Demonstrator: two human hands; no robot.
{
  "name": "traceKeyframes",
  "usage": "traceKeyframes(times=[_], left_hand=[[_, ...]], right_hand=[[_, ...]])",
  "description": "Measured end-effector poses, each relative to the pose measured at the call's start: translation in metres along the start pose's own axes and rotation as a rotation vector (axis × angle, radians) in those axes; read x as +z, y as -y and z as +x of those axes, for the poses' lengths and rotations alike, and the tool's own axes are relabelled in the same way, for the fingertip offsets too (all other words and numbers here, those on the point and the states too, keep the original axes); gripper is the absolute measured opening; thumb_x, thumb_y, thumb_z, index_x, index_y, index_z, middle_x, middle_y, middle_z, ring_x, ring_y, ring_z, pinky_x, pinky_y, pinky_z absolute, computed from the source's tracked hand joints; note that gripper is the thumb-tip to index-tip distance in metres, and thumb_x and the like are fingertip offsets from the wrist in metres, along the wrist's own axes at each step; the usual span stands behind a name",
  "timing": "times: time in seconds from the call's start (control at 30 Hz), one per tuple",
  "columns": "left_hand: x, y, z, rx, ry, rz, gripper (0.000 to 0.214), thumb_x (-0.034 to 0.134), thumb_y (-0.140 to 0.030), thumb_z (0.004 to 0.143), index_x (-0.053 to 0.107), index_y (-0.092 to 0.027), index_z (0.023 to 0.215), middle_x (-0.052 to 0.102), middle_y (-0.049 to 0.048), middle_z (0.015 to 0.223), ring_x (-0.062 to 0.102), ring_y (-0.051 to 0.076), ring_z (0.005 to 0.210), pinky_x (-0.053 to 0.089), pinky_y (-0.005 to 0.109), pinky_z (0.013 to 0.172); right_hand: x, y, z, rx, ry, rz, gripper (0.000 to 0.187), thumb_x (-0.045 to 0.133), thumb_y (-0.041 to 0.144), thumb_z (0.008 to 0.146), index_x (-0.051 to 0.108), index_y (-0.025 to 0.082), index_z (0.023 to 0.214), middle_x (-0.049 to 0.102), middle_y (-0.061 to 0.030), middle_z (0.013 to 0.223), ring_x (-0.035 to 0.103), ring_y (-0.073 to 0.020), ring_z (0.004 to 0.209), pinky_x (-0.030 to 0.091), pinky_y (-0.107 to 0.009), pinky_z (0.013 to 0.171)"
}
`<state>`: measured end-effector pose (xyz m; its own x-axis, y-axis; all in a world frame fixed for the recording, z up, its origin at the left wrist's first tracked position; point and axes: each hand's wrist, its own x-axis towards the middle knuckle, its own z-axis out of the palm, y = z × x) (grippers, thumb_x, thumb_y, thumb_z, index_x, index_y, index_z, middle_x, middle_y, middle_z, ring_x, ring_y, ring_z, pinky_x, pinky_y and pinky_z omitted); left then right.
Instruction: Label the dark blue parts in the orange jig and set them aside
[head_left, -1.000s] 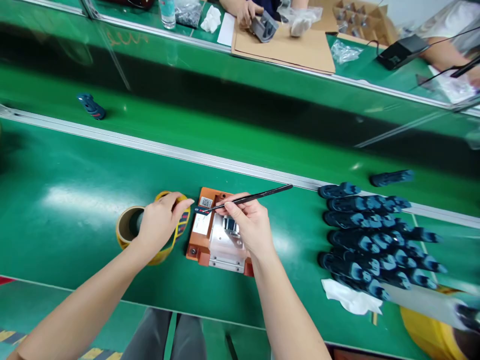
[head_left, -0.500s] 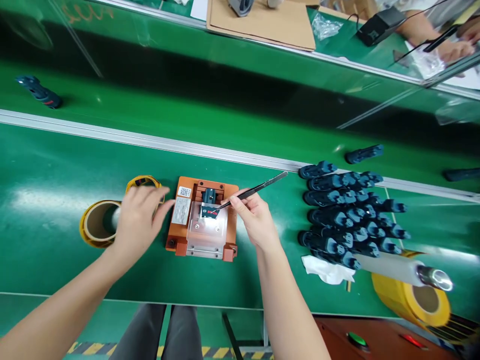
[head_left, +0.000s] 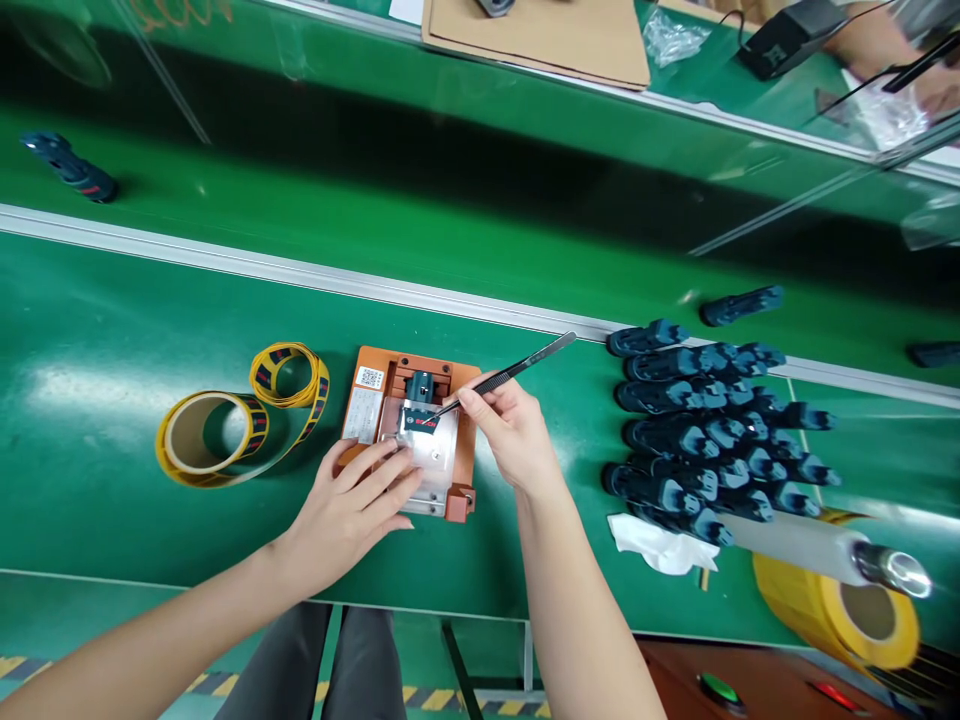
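Between the fingers of my right hand (head_left: 514, 425) are dark tweezers (head_left: 517, 370), whose tip reaches a dark label (head_left: 421, 421) with red lettering. That label lies over the clear plate (head_left: 442, 470) of an orange fixture (head_left: 466, 440). A dark blue tool housing (head_left: 421, 386) sits in the fixture just behind the label. My left hand (head_left: 360, 505) lies with outstretched fingers on the plate's left and front part, covering the fixture's front left corner.
Left of the fixture stand a large label roll (head_left: 202, 440) and a smaller coil of label strip (head_left: 285, 375). Several dark tool housings (head_left: 697, 430) are grouped at right, near a white cloth (head_left: 664, 545) and a yellow roll (head_left: 840, 600). Across the divider, a co-worker's arm (head_left: 870, 40) shows.
My left hand has moved right and down from beside the label rolls onto the fixture's plate, uncovering the coil. My right hand still has the tweezers at the label.
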<state>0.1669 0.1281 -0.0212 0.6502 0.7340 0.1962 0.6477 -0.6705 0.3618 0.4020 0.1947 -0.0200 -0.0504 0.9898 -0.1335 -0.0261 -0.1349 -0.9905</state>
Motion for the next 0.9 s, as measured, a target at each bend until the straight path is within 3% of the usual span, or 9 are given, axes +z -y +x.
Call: traceKeyframes(times=[0.2, 0.37, 0.73, 0.8, 0.9], left_hand=[[-0.004, -0.003, 0.005, -0.010, -0.006, 0.018, 0.047, 0.061, -0.041, 0.094, 0.056, -0.023, 0.137, 0.063, 0.0061, 0.138, 0.053, 0.026, 0.129, 0.024, 0.049, 0.117], [-0.013, -0.003, 0.016, -0.012, 0.123, 0.093, 0.050, 0.059, -0.036, 0.095, 0.051, -0.021, 0.143, 0.058, 0.0091, 0.144, 0.053, 0.028, 0.129, 0.028, 0.049, 0.114], [-0.022, -0.009, 0.030, -0.021, 0.244, 0.197, 0.067, 0.072, -0.036, 0.086, 0.047, -0.020, 0.147, 0.051, 0.0076, 0.151, 0.053, 0.030, 0.126, 0.041, 0.041, 0.099], [-0.024, -0.011, 0.032, -0.023, 0.265, 0.213, 0.070, 0.074, -0.035, 0.084, 0.047, -0.019, 0.147, 0.051, 0.0080, 0.151, 0.054, 0.030, 0.126, 0.041, 0.041, 0.099], [-0.025, -0.007, 0.034, 0.015, 0.258, 0.158, 0.076, 0.076, -0.044, 0.081, 0.048, -0.017, 0.146, 0.053, 0.0111, 0.149, 0.053, 0.031, 0.126, 0.039, 0.042, 0.103]], right_hand=[[0.001, -0.001, -0.002, -0.005, -0.011, -0.008, 0.015, 0.068, 0.038, 0.091, 0.064, 0.023, 0.093, 0.074, -0.0019, 0.087, 0.068, -0.0186, 0.082, 0.051, -0.032, 0.078], [0.002, 0.001, -0.001, -0.003, -0.026, -0.041, 0.020, 0.068, 0.042, 0.090, 0.064, 0.022, 0.092, 0.073, -0.0026, 0.087, 0.068, -0.0188, 0.082, 0.051, -0.032, 0.078], [0.004, 0.001, 0.001, 0.024, -0.026, -0.040, 0.023, 0.071, 0.043, 0.087, 0.065, 0.022, 0.090, 0.074, -0.0036, 0.086, 0.069, -0.0196, 0.082, 0.054, -0.034, 0.077], [0.005, 0.006, 0.003, 0.035, -0.108, 0.023, 0.025, 0.073, 0.045, 0.084, 0.065, 0.021, 0.089, 0.073, -0.0034, 0.084, 0.069, -0.0198, 0.081, 0.055, -0.036, 0.079], [-0.002, 0.015, -0.001, -0.056, -0.430, 0.123, 0.024, 0.071, 0.044, 0.084, 0.063, 0.023, 0.090, 0.070, -0.0015, 0.086, 0.069, -0.0194, 0.084, 0.056, -0.039, 0.083]])
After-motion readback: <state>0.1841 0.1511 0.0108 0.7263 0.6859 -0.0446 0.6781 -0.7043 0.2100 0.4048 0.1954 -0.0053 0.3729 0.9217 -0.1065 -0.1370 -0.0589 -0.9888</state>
